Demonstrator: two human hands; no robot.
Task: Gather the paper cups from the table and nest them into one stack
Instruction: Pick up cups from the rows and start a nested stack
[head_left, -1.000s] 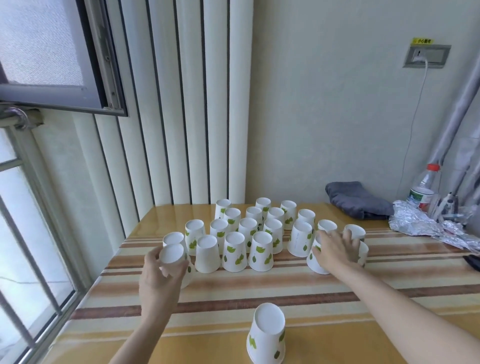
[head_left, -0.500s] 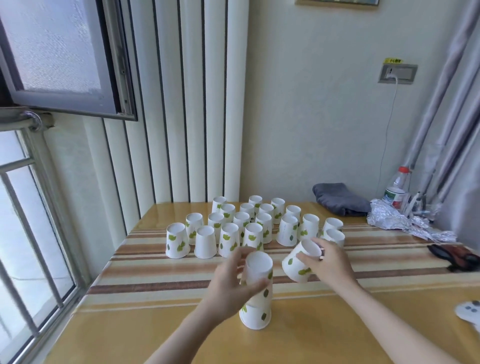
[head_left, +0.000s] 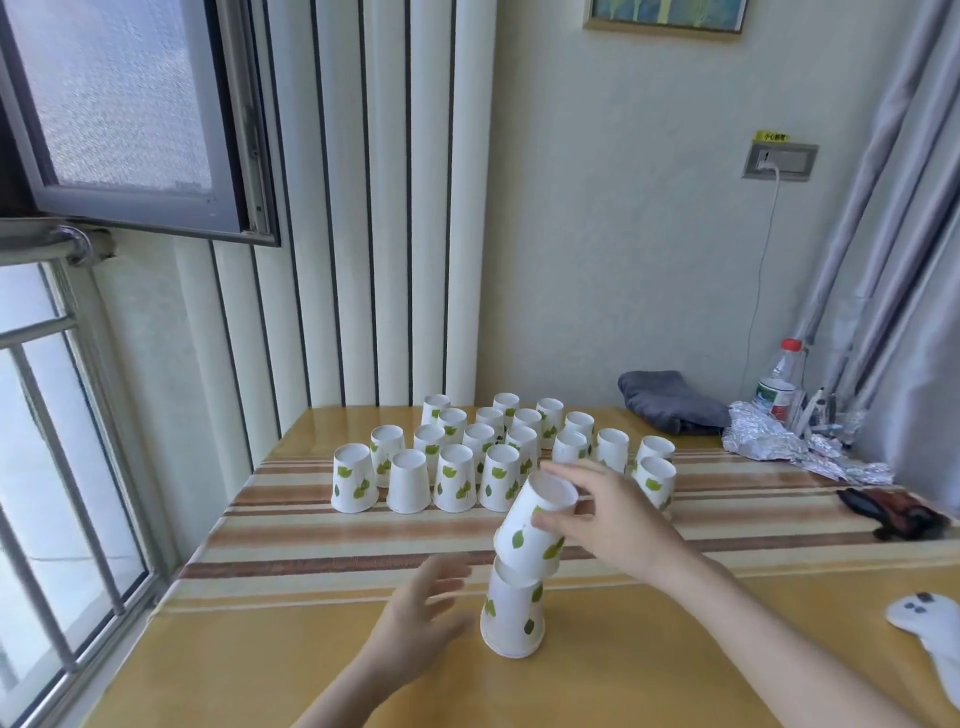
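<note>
A short stack of upside-down white paper cups with green leaf prints stands near the front middle of the table. My right hand grips a tilted cup sitting on top of that stack. Just left of the stack's base, my left hand is spread with nothing in it. Several more upside-down cups stand in rows toward the back of the table.
A grey folded cloth, a plastic bottle and crumpled foil lie at the back right. A dark object and a white device rest at the right edge. A window with bars is on the left.
My left hand set its cup on the stack and let go, moving off to the left. My right hand carried its cup from the rows over onto the stack's top.
</note>
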